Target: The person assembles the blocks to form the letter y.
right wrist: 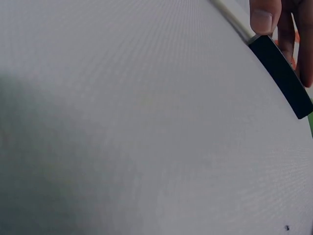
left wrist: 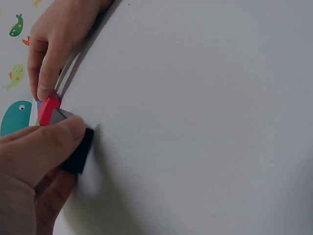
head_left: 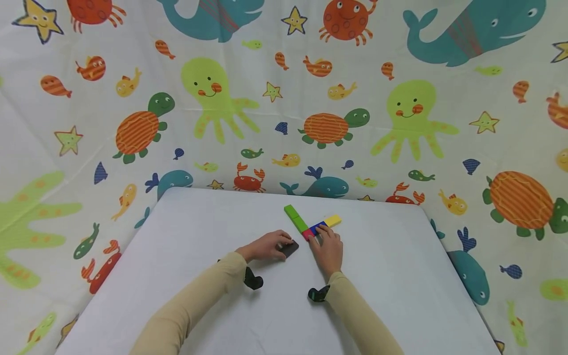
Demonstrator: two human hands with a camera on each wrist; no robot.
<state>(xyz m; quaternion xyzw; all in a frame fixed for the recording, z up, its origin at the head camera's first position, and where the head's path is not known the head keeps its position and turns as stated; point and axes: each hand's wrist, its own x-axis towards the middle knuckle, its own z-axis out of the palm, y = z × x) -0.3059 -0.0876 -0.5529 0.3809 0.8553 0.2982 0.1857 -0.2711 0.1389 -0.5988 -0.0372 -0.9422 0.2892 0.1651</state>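
A dark, nearly black block point(head_left: 289, 248) is pinched between the thumb and fingers of my left hand point(head_left: 269, 246), just left of a row of coloured blocks. The same black block point(right wrist: 281, 76) shows its long side in the right wrist view. My right hand point(head_left: 329, 249) has its thumb at the red block point(head_left: 307, 234) and its fingertips over the blue block point(head_left: 314, 230), partly hiding both. In the left wrist view, the right hand point(left wrist: 61, 44) reaches down to the red block point(left wrist: 48, 111), close beside the black one.
Green blocks point(head_left: 295, 218) run up and left from the red one. A yellow block point(head_left: 333, 221) continues the row beyond the blue. All lie on a white table point(head_left: 199, 222) before a curtain point(head_left: 284, 113) printed with sea animals.
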